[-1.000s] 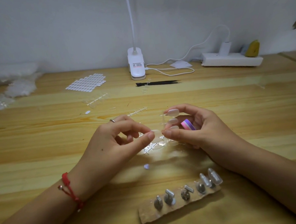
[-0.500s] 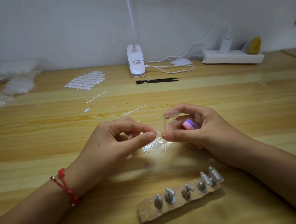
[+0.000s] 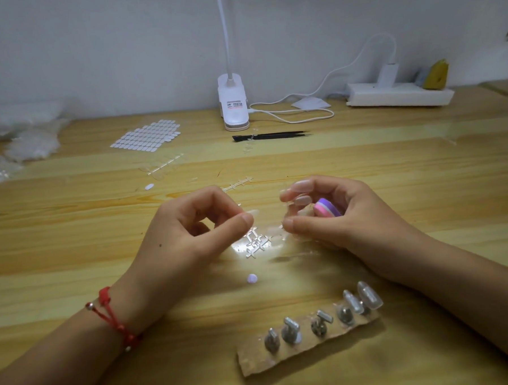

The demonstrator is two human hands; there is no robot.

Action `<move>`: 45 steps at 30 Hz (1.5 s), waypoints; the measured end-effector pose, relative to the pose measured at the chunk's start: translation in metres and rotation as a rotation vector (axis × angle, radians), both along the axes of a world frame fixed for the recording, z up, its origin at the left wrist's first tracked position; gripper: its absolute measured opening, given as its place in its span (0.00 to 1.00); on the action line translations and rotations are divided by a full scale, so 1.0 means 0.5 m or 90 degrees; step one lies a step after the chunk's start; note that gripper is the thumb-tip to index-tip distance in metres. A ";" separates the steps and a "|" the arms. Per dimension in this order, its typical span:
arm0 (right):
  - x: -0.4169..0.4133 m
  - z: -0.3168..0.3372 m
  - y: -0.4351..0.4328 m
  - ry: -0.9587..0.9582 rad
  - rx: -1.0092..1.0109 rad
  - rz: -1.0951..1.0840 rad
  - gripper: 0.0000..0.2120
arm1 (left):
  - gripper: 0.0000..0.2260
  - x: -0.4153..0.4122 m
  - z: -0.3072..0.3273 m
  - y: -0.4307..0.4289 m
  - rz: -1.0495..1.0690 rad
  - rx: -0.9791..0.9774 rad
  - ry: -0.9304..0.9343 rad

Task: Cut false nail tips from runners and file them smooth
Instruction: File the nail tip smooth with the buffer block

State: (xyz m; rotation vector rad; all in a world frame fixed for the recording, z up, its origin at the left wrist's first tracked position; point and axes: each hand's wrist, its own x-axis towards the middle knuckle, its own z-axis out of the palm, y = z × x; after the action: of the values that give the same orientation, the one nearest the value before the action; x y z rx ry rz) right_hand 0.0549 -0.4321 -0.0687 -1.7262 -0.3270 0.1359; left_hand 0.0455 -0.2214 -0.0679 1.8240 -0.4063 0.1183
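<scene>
Head view. Left hand (image 3: pixel 190 234): grip closed to a pinch, with the thumb and forefinger tips holding one clear nail tip (image 3: pixel 252 213). The tip sticks out toward the right hand, and the other fingers are curled under.

Right hand (image 3: pixel 330 217): lower fingers curled round a pink-and-purple file block (image 3: pixel 325 207), tucked against the palm. Thumb and forefinger nearly meet on something clear, too blurred to identify.

The two grips sit near each other, not touching.

Directly below the gap between the grips, a small heap of clear cut runners (image 3: pixel 257 243) lies on the counter (image 3: pixel 74 260) in a bright patch of light.

Nearer the person than the left grip's pinch: one small lilac dot (image 3: pixel 252 278).

Nearer still, below the right grip: a rough strip (image 3: pixel 255 360) carrying a row of metal stands. The two at its right end are topped with clear tips.

Far beyond the grips: black tweezers (image 3: pixel 270 136) and a white lamp clamp (image 3: pixel 233 105). Beyond the left grip: a sheet of pale tabs (image 3: pixel 147 136).
</scene>
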 end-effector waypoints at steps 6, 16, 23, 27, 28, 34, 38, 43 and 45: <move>0.006 -0.007 0.009 0.051 0.104 -0.039 0.26 | 0.10 -0.001 0.001 0.001 0.014 -0.017 -0.017; 0.004 0.003 0.001 0.115 0.253 0.005 0.22 | 0.06 -0.014 0.019 -0.033 0.014 -0.030 -0.034; 0.011 -0.007 -0.007 0.100 0.279 0.043 0.21 | 0.07 -0.006 0.008 -0.070 0.014 -0.057 -0.016; 0.010 -0.009 -0.008 0.096 0.257 0.065 0.23 | 0.08 -0.003 -0.004 -0.069 0.012 -0.064 -0.005; 0.010 -0.009 -0.006 0.098 0.255 0.065 0.22 | 0.08 -0.001 -0.006 -0.068 0.013 -0.067 -0.001; 0.010 -0.014 -0.003 0.079 0.221 0.050 0.17 | 0.07 0.006 -0.011 -0.061 0.013 -0.081 0.020; 0.008 -0.012 -0.006 0.080 0.175 0.056 0.20 | 0.06 0.007 -0.010 -0.058 0.018 -0.098 0.029; 0.007 -0.011 -0.004 0.079 0.176 0.041 0.20 | 0.06 0.004 -0.006 -0.058 -0.011 -0.080 0.037; 0.006 -0.009 -0.003 0.081 0.166 0.039 0.20 | 0.05 0.003 -0.004 -0.059 -0.006 -0.081 0.034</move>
State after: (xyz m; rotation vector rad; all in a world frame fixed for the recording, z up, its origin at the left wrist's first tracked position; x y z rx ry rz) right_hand 0.0579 -0.4336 -0.0733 -1.4434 -0.2906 0.2365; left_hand 0.0468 -0.2511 -0.0699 1.6964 -0.3617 0.0868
